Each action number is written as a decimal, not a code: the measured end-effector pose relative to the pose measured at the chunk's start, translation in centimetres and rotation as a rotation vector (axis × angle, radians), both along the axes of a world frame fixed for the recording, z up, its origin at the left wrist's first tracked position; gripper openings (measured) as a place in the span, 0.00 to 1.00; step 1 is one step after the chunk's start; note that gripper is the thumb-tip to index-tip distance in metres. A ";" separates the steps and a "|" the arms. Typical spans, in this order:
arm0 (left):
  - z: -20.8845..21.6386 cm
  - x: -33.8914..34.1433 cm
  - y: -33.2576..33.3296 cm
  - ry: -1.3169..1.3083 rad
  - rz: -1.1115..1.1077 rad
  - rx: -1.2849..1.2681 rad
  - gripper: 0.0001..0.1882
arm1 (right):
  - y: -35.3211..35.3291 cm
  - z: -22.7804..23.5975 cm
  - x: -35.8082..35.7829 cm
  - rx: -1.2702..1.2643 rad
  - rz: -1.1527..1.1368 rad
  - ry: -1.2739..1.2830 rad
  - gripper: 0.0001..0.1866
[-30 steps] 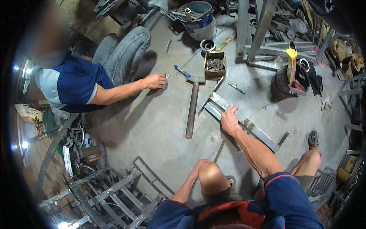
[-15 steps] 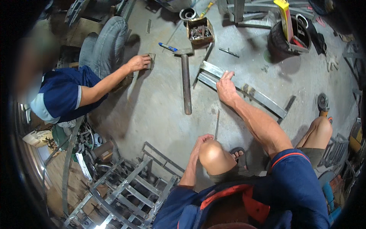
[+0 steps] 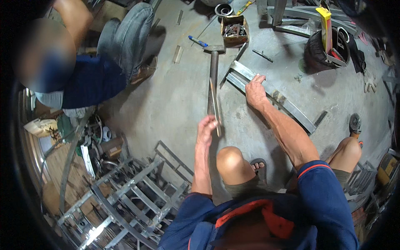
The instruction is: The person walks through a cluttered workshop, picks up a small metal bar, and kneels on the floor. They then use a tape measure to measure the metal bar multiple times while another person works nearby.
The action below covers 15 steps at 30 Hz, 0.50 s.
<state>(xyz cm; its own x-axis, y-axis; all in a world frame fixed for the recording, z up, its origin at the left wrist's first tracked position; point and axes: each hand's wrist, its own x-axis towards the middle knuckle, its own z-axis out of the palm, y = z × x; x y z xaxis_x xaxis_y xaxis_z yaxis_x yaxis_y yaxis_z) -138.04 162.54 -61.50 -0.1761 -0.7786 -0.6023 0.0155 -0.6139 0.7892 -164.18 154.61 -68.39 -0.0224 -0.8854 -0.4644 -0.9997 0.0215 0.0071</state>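
My left hand (image 3: 206, 129) is closed around a thin pointed rod (image 3: 215, 104), held upright above the handle of a hammer; its exact kind I cannot make out. The long-handled hammer (image 3: 213, 68) lies on the floor with its head at the far end. My right hand (image 3: 256, 92) rests on a welded metal frame (image 3: 293, 111), fingers curled over its upper rail. This frame has two parallel silvery bars with darker crosspieces at the ends and lies slantwise on the floor.
A co-worker in a blue shirt (image 3: 93, 79) crouches at left. Beyond the hammer are a blue marker (image 3: 198, 41), a flat metal piece (image 3: 178, 54) and a box of small metal parts (image 3: 234, 31). A black bucket (image 3: 321, 54) and angle grinder (image 3: 355, 124) stand right; metal frames (image 3: 137, 191) pile near left.
My left hand has risen from beside my knee, carrying the rod forward and left. My right hand stays on the frame. The co-worker's hand has left the flat metal piece, which remains on the floor.
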 end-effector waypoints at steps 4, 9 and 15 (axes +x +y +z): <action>6.1 -3.1 -4.8 0.019 -0.016 -0.096 0.18 | 0.2 -0.4 -0.1 -0.036 0.004 -0.027 0.25; 12.4 -9.4 -6.0 0.228 0.087 -0.018 0.20 | 0.3 -0.7 -0.1 -0.090 0.085 0.046 0.24; 14.7 -16.9 -4.6 0.404 0.129 0.000 0.21 | 0.3 -0.5 -0.2 -0.113 0.055 -0.115 0.24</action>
